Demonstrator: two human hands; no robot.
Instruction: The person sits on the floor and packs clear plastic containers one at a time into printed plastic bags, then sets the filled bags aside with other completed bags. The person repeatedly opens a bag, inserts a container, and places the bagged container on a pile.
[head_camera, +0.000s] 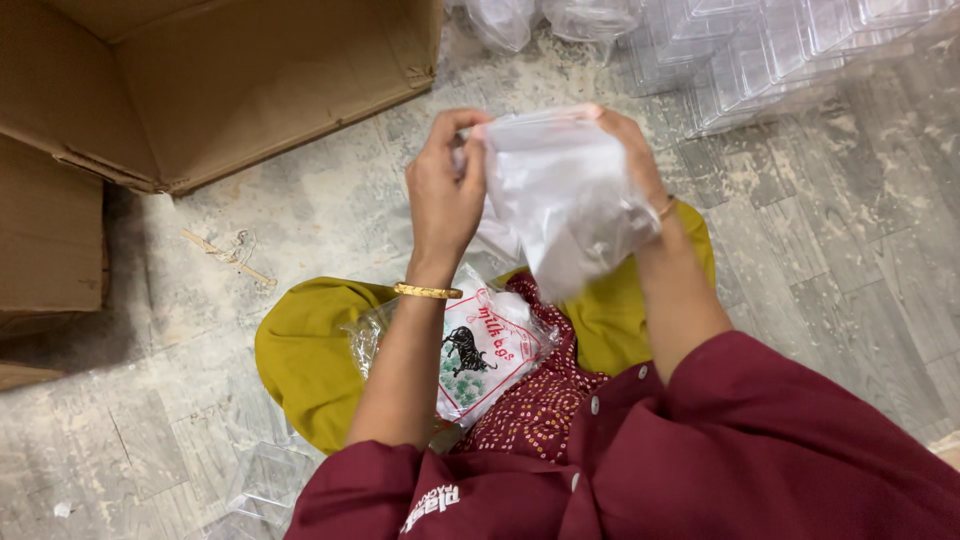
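Grey, dust-streaked floor tiles (850, 260) are filling the background, seen from above by a seated person. Lying open at the far left is a large cardboard box (230, 80), with another brown carton (45, 240) showing at the left edge. Stacks of clear plastic trays (760, 50) are sitting at the far right. Across the person's lap a mustard-yellow cloth (310, 350) is spreading, and resting on it is a printed plastic packet (490, 350), just near of the raised hands. Both hands are holding a clear plastic bag (560, 200) up above the lap, at the centre of the scene. The left hand (445, 190) is pinching the bag's top left edge, its fingers closed on the film. The right hand (630, 160) is gripping the top right edge, fingers curled shut and partly hidden behind the bag. A gold bangle (427, 291) is circling the left wrist. A thin stick (228, 256) is lying on the floor at the left.
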